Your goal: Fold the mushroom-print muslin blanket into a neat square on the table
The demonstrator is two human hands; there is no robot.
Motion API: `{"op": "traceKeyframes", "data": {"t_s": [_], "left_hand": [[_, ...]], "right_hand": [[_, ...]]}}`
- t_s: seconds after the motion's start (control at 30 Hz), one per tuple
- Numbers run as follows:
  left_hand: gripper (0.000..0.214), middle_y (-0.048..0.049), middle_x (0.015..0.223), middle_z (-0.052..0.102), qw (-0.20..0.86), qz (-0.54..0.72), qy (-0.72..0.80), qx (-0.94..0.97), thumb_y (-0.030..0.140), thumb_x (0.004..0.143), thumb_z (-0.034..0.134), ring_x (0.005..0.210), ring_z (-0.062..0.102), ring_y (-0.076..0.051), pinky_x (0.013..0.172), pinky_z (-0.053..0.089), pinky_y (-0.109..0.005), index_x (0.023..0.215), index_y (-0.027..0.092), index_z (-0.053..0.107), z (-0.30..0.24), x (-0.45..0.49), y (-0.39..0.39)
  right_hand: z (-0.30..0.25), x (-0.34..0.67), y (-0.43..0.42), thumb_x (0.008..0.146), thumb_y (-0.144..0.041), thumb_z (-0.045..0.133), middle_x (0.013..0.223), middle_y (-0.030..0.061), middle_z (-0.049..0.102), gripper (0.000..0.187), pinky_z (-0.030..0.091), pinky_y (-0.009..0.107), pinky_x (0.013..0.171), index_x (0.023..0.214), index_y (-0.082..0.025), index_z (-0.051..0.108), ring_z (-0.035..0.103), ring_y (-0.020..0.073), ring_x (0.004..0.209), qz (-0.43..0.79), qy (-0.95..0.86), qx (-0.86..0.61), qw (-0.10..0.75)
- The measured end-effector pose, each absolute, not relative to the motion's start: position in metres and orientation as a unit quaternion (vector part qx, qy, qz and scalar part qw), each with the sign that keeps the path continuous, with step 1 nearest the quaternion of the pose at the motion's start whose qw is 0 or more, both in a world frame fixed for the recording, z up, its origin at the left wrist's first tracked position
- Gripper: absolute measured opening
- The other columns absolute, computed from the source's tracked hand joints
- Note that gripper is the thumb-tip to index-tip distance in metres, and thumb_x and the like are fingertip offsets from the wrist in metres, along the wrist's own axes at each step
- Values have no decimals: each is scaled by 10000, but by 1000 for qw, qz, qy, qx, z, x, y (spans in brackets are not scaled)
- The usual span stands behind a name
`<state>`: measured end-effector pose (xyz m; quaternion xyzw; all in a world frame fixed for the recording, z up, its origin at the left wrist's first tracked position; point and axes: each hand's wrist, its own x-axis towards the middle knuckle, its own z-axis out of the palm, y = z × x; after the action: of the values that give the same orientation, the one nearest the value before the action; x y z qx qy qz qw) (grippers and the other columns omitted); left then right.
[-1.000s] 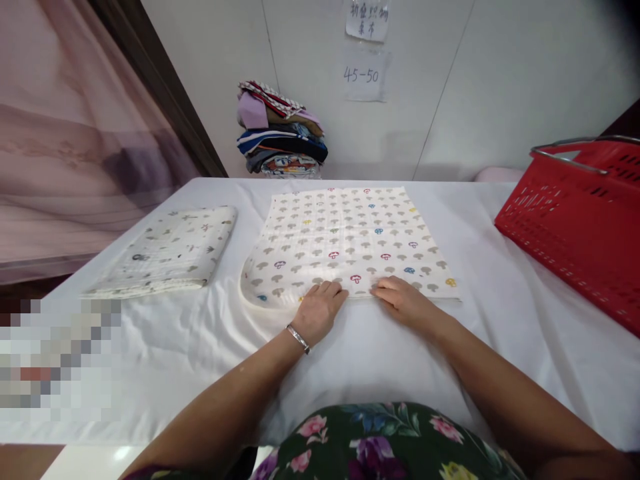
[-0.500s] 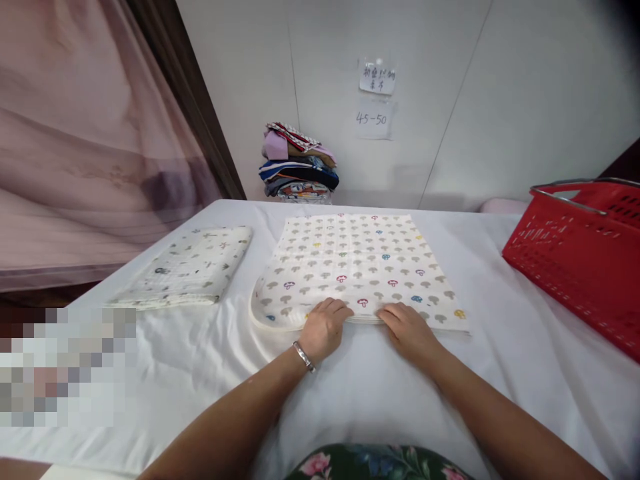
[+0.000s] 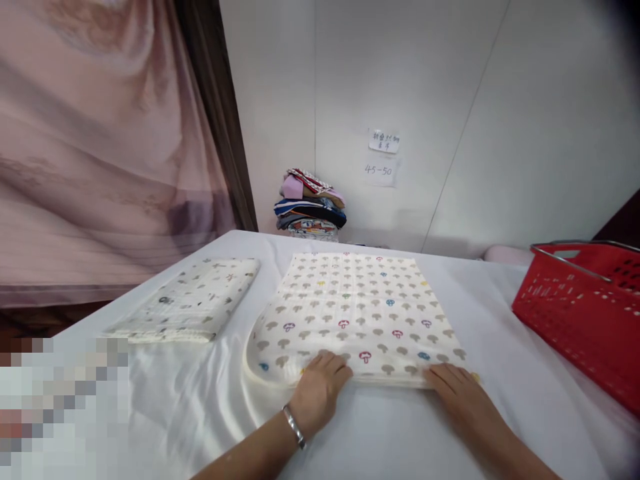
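Observation:
A cream cloth printed with small mushrooms (image 3: 356, 312) lies folded flat on the white-covered table (image 3: 500, 373) before me. My left hand (image 3: 316, 393) rests on its near edge left of centre, fingers curled over the hem, a silver bracelet on the wrist. My right hand (image 3: 459, 395) lies at the near right corner of the cloth, fingers extended flat and close together. Neither hand lifts the fabric off the table.
A second folded cream cloth with small prints (image 3: 193, 300) lies to the left. A stack of folded colourful clothes (image 3: 310, 203) stands at the back by the wall. A red plastic basket (image 3: 587, 310) sits at the right. A pink curtain (image 3: 100, 153) hangs at left.
My right hand has slid rightwards along the near edge to the cloth's corner. The left hand stays put. The camera has tilted upwards, so everything sits lower in view.

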<state>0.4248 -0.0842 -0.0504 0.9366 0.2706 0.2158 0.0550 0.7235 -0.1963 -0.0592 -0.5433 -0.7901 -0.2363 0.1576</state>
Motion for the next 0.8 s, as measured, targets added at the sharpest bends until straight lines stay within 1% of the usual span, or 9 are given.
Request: {"op": "traceKeyframes", "data": {"t_s": [0.17,0.3,0.47,0.53,0.63,0.73,0.8], "left_hand": [[205,-22,885,559,73,195,299,931,49,805,462,843,458,-181,741,381,-327,894,199,570,-51,419,-86],[199,-19,886,569,66,197,299,931,60,811,459,831,483,-175,744,389,-319,898,200,569,-48,411,-82],[188,-21,859,588,24,208,282,936,84,808,443,771,514,-163,704,417,-295,887,199,570,-39,398,-79],[211,-23,883,602,3,210,270,940,97,817,429,782,531,-160,716,435,-291,940,201,566,-36,391,-79],[294,-25,928,624,-35,212,253,943,108,832,402,818,561,-158,738,454,-287,1069,212,540,-36,379,-75],[344,-43,961,645,-86,224,257,936,95,843,364,860,587,-165,760,465,-299,1128,206,521,-33,372,-46],[337,-60,938,658,-116,226,277,927,91,847,338,849,602,-170,735,476,-299,1096,189,543,-15,377,-12]], "right_hand": [[-76,752,-211,813,-85,360,1087,72,604,398,435,339,843,1123,-209,576,553,196,990,-251,-787,-548,133],[-87,767,-216,820,-102,376,1054,70,623,368,447,327,841,1105,-190,590,573,191,954,-278,-786,-535,136],[-80,777,-221,809,-133,402,1047,62,639,373,463,291,809,1129,-184,587,594,186,920,-285,-781,-540,128],[-77,780,-225,804,-150,417,1050,55,643,381,468,282,799,1147,-187,579,600,187,910,-279,-782,-542,129],[-74,782,-224,796,-156,429,1088,50,633,426,473,272,798,1205,-193,542,600,186,928,-252,-787,-546,135],[-61,786,-203,804,-149,407,1099,54,631,450,487,270,769,1238,-200,517,607,183,920,-222,-789,-557,132],[-36,794,-174,816,-135,362,1037,57,656,419,498,285,722,1177,-207,562,623,180,858,-221,-789,-559,131]]}}
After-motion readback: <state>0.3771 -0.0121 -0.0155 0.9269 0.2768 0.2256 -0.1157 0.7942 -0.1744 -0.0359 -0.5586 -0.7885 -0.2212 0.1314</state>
